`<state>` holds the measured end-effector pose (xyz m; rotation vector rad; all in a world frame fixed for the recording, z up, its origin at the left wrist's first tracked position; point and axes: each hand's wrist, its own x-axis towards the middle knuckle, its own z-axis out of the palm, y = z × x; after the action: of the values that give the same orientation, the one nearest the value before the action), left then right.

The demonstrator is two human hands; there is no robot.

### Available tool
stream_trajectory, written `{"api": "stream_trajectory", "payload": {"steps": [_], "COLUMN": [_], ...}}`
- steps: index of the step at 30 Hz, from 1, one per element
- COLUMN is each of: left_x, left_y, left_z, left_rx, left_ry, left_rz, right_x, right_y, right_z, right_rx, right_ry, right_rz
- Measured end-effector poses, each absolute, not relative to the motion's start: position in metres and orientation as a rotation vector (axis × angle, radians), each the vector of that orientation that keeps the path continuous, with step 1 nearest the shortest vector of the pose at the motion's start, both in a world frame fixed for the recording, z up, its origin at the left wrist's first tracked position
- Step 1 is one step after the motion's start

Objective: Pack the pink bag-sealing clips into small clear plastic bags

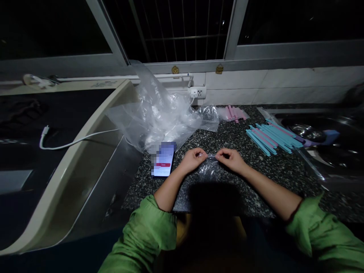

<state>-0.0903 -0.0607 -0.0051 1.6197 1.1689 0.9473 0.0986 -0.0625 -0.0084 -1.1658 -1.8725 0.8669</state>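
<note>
My left hand (193, 159) and my right hand (231, 160) face each other over the dark speckled counter (182, 193). Each pinches one side of the top edge of a small clear plastic bag (209, 170), thumb against finger. The bag hangs toward me and its lower part lies in shadow, so its contents cannot be made out. Just left of my left hand a phone (164, 159) with a lit screen lies on the counter. Beyond my right hand rests a pile of flat blue and pink strips (273, 138).
Large crumpled clear plastic bags (165, 117) stand behind the phone. A clear packet with pink strips (235, 113) lies near the wall socket (200, 92). On the right is a metal sink (318, 178); a washing machine (85, 151) with a white cable (71, 144) fills the left.
</note>
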Motion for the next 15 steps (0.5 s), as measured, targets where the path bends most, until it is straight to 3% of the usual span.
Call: {"api": "stream_trajectory", "payload": {"steps": [15], "left_x": [-0.094], "left_y": [-0.059], "left_z": [0.001], "left_rx": [1.448], "left_ry": [1.152], "left_rz": [1.007], "right_x": [0.099], "right_y": [-0.064], "right_z": [-0.018], "right_rx": [-1.131], "right_ry": [-1.845], "right_rz": [0.637]}}
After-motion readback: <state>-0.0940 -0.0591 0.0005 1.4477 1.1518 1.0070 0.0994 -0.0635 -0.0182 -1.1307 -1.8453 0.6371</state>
